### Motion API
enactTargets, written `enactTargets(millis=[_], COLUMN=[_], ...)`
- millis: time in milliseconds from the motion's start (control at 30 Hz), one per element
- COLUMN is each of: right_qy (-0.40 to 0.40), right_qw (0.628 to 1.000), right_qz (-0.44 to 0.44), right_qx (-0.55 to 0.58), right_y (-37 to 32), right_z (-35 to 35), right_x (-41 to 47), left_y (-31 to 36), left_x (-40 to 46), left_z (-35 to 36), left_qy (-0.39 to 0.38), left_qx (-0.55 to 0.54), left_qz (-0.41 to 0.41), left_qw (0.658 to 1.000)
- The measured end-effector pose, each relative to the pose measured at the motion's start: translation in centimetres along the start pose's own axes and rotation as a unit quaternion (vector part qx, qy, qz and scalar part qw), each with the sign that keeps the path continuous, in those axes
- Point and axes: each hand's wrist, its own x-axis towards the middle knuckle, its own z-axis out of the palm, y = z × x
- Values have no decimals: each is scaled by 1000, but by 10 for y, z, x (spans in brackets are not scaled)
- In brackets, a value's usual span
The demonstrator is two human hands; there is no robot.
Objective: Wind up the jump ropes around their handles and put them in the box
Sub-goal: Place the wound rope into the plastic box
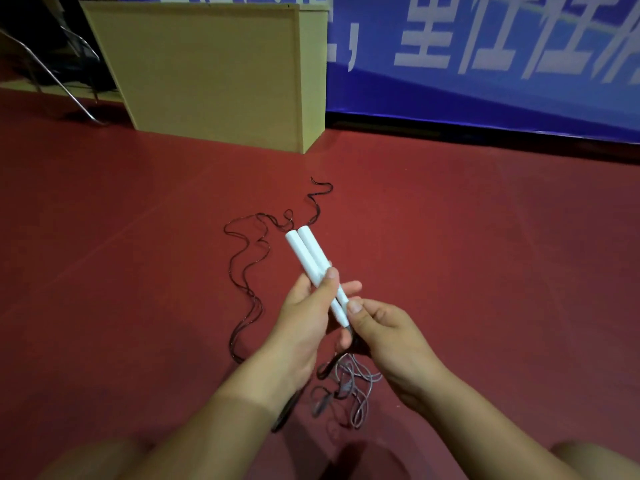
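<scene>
Left hand (304,306): curled round two white handles (308,254), thumb laid over them; holds them side by side, butt ends tilted up and away from the person.
Right hand (384,327): thumb and forefinger pinch the narrow lower tips of the handles, where the rope leaves them; other fingers loosely curled.
Rope (246,268): thin, dark, unwound; trails from under the hands in loose waves across the floor on the left, then curls back behind the handles' butt ends; one end squiggles off beyond them.
Second rope (353,382): grey cord, tangled in loops on the floor just below the hands; whether it joins the held handles, cannot tell.
Panel (214,71): tan, boxy, standing on the floor well beyond the rope; only its side shows, contents hidden.
Floor (485,254): dark red, smooth.
Banner (502,57): blue with large white characters, along the back right.
Chair legs (59,77): metal tubing, far left, in shadow.
</scene>
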Motion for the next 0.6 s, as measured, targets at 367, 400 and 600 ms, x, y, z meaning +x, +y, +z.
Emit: enactTargets(millis=[367,400,600], right_qy=[-14,-16,-71], right_qw=[993,990,964], right_qz=[114,134,206], right_qx=[-27,-39,-154], right_y=[1,0,-22], right_z=[-7,-14,-55], right_x=[3,4,13], left_y=[5,9,19], left_x=[13,19,42], left_z=[-7,-11,-33], left_qy=[47,51,53], left_qx=[-18,6,136], left_qz=[86,112,178], left_qw=[995,992,973])
